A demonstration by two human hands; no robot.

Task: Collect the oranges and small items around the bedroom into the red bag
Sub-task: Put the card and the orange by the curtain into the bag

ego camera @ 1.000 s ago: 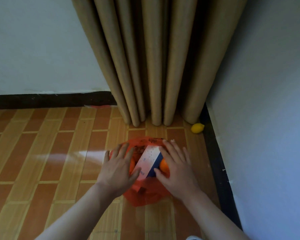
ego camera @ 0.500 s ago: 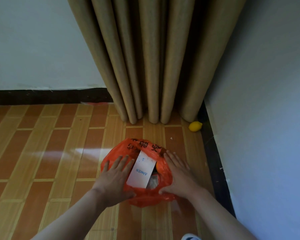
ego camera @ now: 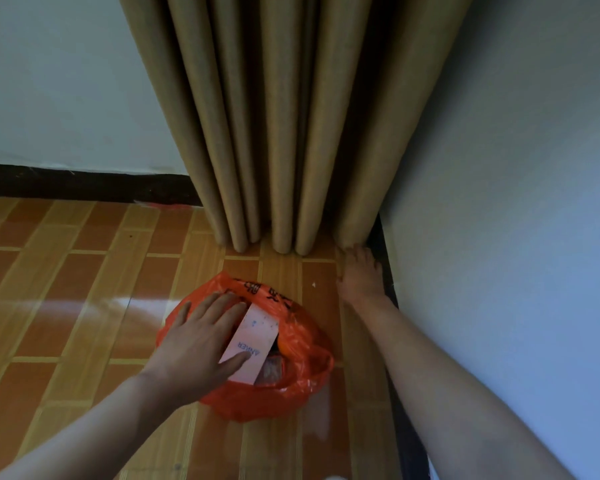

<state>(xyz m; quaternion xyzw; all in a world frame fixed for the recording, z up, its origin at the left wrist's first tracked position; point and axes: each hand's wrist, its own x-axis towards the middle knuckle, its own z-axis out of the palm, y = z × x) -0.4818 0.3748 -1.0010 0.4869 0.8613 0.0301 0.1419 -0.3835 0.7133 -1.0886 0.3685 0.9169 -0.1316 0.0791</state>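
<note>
One red bag [ego camera: 257,393] sits on the tiled floor [ego camera: 66,323] at the frame's 6 o'clock, mouth open, with a white box [ego camera: 253,341] marked ANKER and one orange [ego camera: 286,348] showing inside. The left hand [ego camera: 201,344] rests flat on the bag's 9 o'clock side, fingers spread, thumb touching the box. Change: the right hand [ego camera: 361,275] has left the bag and now lies at the bag's 1 o'clock, in the corner by the curtain [ego camera: 291,133] hem and dark skirting [ego camera: 383,258]. The yellow fruit seen there half a second ago is no longer visible; the hand covers that spot. Its fingers point downward; whether they grip the fruit I cannot tell. Judgement: pickup under way, deposit pending.
</note>
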